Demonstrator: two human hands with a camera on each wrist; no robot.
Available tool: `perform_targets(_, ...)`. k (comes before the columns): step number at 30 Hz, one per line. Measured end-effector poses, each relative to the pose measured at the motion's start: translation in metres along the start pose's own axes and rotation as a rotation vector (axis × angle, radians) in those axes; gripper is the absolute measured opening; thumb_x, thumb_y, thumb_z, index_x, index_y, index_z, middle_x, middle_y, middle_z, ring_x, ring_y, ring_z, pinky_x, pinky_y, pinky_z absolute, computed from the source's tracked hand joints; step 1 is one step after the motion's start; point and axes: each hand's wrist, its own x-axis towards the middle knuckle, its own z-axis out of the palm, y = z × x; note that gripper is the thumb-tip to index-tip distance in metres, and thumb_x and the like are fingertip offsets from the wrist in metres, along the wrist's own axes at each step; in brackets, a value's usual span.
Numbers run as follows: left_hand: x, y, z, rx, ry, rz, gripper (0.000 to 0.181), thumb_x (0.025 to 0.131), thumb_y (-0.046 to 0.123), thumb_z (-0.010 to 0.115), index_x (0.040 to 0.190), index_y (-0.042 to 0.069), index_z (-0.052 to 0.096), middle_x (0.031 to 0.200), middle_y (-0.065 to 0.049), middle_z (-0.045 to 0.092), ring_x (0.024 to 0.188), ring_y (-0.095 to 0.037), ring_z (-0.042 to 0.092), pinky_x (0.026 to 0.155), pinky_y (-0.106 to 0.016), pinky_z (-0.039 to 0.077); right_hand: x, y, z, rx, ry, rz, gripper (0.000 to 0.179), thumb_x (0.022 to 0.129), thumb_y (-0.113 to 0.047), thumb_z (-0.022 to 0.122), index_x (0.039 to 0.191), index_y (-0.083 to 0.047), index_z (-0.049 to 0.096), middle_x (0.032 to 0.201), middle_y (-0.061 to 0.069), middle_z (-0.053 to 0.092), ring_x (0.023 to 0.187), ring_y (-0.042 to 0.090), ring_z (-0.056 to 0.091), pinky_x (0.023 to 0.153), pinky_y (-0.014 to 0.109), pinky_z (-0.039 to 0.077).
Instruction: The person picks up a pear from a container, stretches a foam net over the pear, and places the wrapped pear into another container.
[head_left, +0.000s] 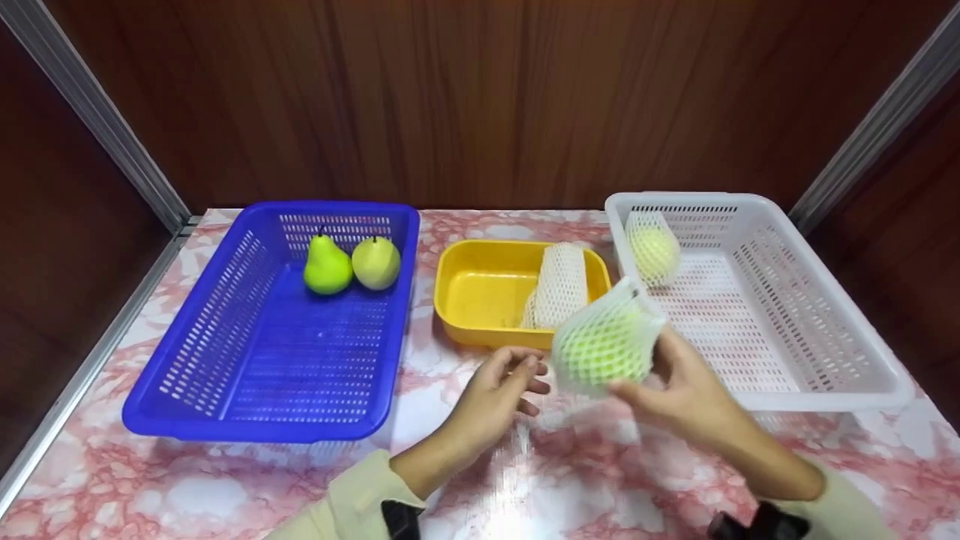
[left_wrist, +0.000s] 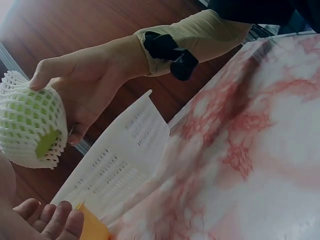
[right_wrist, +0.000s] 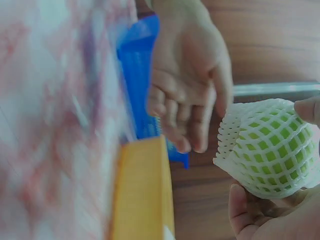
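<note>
My right hand grips a green fruit in a white foam net, held up in front of the yellow basket. In the right wrist view, thumb and fingers lie on opposite sides of the netted fruit; its exact kind is hidden by the mesh. Just left of it, my left hand hovers with relaxed, slightly bent fingers, apart from the fruit and holding nothing. The left wrist view shows green skin through the open end of the net.
At left, a blue basket holds a green pear and a paler yellow-green pear. Empty foam nets lie in the yellow basket. A white basket at right contains a netted pale fruit. Wooden panels surround the marbled table.
</note>
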Motion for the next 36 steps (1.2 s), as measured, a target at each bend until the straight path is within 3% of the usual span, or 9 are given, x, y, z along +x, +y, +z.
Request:
perform_targets(4, 0.006, 0.006, 0.014, -0.026, -0.006, -0.049, 0.027, 0.106, 0.015, 0.053, 0.124, -0.005, 0.057, 0.112, -0.016, 0.064, 0.091, -0.022, 0.068, 0.071, -0.033, 0.060, 0.004, -0.008, -0.018, -0.021, 0.028, 0.005, 0.077, 0.090, 0.000, 0.070, 0.152, 0.009, 0.027, 0.142, 0.025, 0.051, 0.111, 0.007, 0.062, 0.092, 0.023, 0.055)
perform_targets(11, 0.022, 0.015, 0.035, -0.018, -0.085, -0.135, 0.028, 0.105, 0.018, 0.057, 0.123, -0.004, 0.059, 0.108, -0.015, 0.066, 0.091, -0.023, 0.069, 0.073, -0.036, 0.061, 0.017, -0.023, -0.050, -0.019, 0.042, 0.000, 0.076, 0.095, 0.000, 0.067, 0.156, 0.006, 0.023, 0.143, 0.028, 0.048, 0.110, 0.006, 0.063, 0.090, 0.022, 0.055)
perform_targets(18, 0.038, 0.024, 0.060, -0.008, -0.186, -0.257, 0.023, 0.105, 0.024, 0.058, 0.112, 0.002, 0.063, 0.096, -0.008, 0.069, 0.077, -0.017, 0.066, 0.068, -0.037, 0.062, 0.039, -0.034, -0.082, -0.138, 0.106, 0.010, 0.071, 0.099, -0.013, 0.067, 0.157, -0.001, 0.027, 0.140, 0.014, 0.054, 0.109, 0.005, 0.064, 0.089, 0.018, 0.054)
perform_targets(22, 0.042, 0.025, 0.079, 0.003, -0.196, -0.303, 0.020, 0.103, 0.023, 0.061, 0.109, 0.004, 0.063, 0.091, -0.010, 0.070, 0.068, -0.018, 0.064, 0.065, -0.036, 0.062, 0.054, -0.041, -0.102, -0.173, 0.152, 0.097, 0.070, 0.100, -0.029, 0.066, 0.158, -0.014, 0.030, 0.134, 0.008, 0.058, 0.102, 0.015, 0.068, 0.082, 0.028, 0.060)
perform_targets(25, 0.044, 0.022, 0.091, 0.010, -0.188, -0.320, 0.018, 0.102, 0.023, 0.063, 0.106, 0.005, 0.064, 0.091, -0.010, 0.070, 0.067, -0.017, 0.063, 0.060, -0.034, 0.060, 0.068, -0.044, -0.116, -0.218, 0.183, 0.143, 0.070, 0.099, -0.039, 0.066, 0.158, -0.019, 0.032, 0.139, 0.009, 0.055, 0.109, 0.016, 0.064, 0.099, 0.044, 0.054)
perform_targets(29, 0.048, 0.017, 0.101, -0.025, -0.163, -0.338, 0.016, 0.101, 0.022, 0.065, 0.102, 0.006, 0.065, 0.086, -0.007, 0.070, 0.068, -0.017, 0.064, 0.052, -0.028, 0.057, 0.091, -0.041, -0.134, -0.255, 0.237, 0.120, 0.066, 0.099, -0.036, 0.068, 0.153, -0.013, 0.039, 0.132, 0.002, 0.058, 0.108, 0.011, 0.058, 0.103, 0.033, 0.048)
perform_targets(32, 0.051, 0.012, 0.106, -0.053, -0.151, -0.337, 0.013, 0.101, 0.019, 0.065, 0.097, 0.006, 0.064, 0.083, -0.008, 0.072, 0.064, -0.015, 0.062, 0.046, -0.022, 0.051, 0.108, -0.033, -0.146, -0.241, 0.274, 0.126, 0.062, 0.098, -0.033, 0.070, 0.147, -0.009, 0.042, 0.115, -0.006, 0.060, 0.095, 0.009, 0.060, 0.078, 0.017, 0.053)
perform_targets(36, 0.055, 0.006, 0.110, -0.058, -0.137, -0.325, 0.014, 0.101, 0.016, 0.064, 0.090, 0.007, 0.064, 0.077, -0.007, 0.071, 0.057, -0.012, 0.057, 0.041, -0.019, 0.044, 0.126, -0.019, -0.162, -0.261, 0.305, 0.207, 0.069, 0.095, -0.040, 0.072, 0.145, -0.005, 0.039, 0.110, -0.007, 0.057, 0.090, 0.007, 0.058, 0.072, 0.015, 0.052)
